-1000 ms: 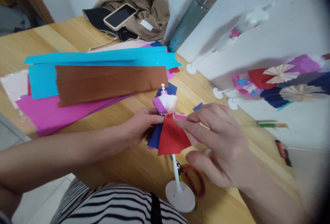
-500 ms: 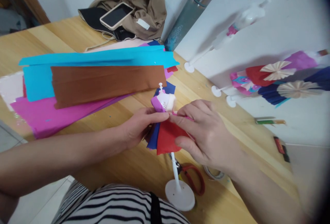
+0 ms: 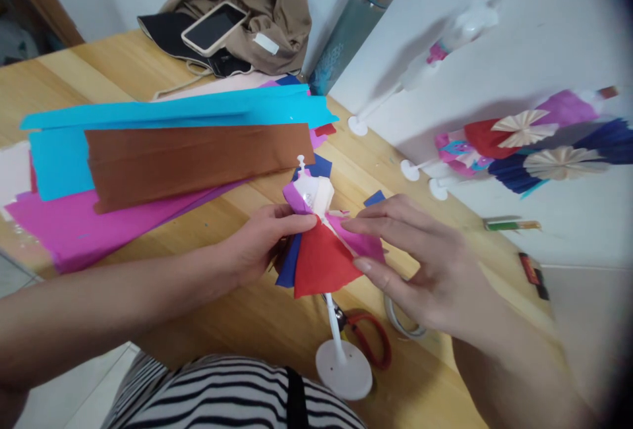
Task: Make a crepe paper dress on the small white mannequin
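Note:
A small mannequin [image 3: 307, 193] with a white and purple bodice stands on a round white base [image 3: 343, 371]. Its skirt is made of paper panels: blue [image 3: 287, 269], red [image 3: 324, 261] and magenta [image 3: 360, 238]. My left hand [image 3: 264, 238] pinches the waist at the top of the red panel, its fingertips hidden behind the skirt. My right hand [image 3: 420, 264] is at the skirt's right side, fingers stretched out and thumb apart. Its fingertips are at the magenta panel, and I cannot tell if they touch it.
Brown paper [image 3: 198, 165], turquoise paper [image 3: 54, 159] and magenta paper [image 3: 59, 231] lie stacked at left. Red-handled scissors [image 3: 378, 343] and a tape roll [image 3: 403, 317] are by the base. A phone [image 3: 215, 27], a thermos [image 3: 351, 27] and other dressed mannequins [image 3: 475, 139] stand farther back.
My right hand has drawn back to the right and its fingers have spread, uncovering the red panel and a magenta panel beside it. My left hand keeps its hold at the waist.

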Motion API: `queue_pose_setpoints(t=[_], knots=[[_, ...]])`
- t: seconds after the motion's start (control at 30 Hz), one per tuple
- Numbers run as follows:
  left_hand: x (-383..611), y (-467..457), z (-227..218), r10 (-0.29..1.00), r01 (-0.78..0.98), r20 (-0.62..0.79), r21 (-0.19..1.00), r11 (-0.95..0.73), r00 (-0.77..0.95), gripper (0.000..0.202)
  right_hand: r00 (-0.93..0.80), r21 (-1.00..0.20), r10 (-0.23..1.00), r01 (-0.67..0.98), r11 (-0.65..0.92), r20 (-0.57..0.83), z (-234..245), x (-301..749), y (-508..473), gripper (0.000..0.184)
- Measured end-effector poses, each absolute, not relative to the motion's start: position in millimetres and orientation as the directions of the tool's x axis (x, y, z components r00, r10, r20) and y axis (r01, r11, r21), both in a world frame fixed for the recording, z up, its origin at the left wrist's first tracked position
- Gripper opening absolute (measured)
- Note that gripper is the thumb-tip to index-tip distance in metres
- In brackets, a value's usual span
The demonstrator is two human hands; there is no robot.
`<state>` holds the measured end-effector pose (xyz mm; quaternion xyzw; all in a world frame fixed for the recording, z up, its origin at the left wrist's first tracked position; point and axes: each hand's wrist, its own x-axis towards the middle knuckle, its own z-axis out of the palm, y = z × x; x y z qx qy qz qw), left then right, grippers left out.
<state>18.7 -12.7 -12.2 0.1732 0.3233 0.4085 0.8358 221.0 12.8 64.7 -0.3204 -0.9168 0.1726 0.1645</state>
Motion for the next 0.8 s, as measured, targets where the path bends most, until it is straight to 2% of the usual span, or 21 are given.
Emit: queue_pose_setpoints(t=[0.17,0.3,0.37,0.47,0.57,0.63,0.8], knots=[[19,-12,-8,0.789,-0.573,-0.392,0.543,0.614,0.473,0.046,-0.736,-0.409,0.652,0.546,0.731,0.184,69,231,7,0.03],[21,-12,-10,0.794,-0.581,-0.429,0.542,0.607,0.43,0.038,-0.744,-0.419,0.631,0.513,0.749,0.218,68,225,5,0.032],[21,-13,-12,0.797,-0.586,-0.442,0.541,0.603,0.412,0.033,-0.768,-0.359,0.595,0.499,0.789,0.239,65,218,5,0.033],[22,-14,-13,0.803,-0.6,-0.452,0.538,0.592,0.388,0.025,-0.812,-0.24,0.549,0.503,0.83,0.195,60,209,5,0.029],[22,-14,-13,0.804,-0.604,-0.46,0.536,0.59,0.377,0.021,-0.828,-0.175,0.531,0.505,0.845,0.179,55,204,4,0.027],[22,-14,-13,0.803,-0.604,-0.467,0.536,0.59,0.37,0.021,-0.825,-0.181,0.533,0.505,0.844,0.189,52,204,4,0.028],[23,-14,-12,0.807,-0.584,-0.486,0.565,0.583,0.336,0.021,-0.781,-0.284,0.567,0.5,0.818,0.26,49,205,7,0.024]])
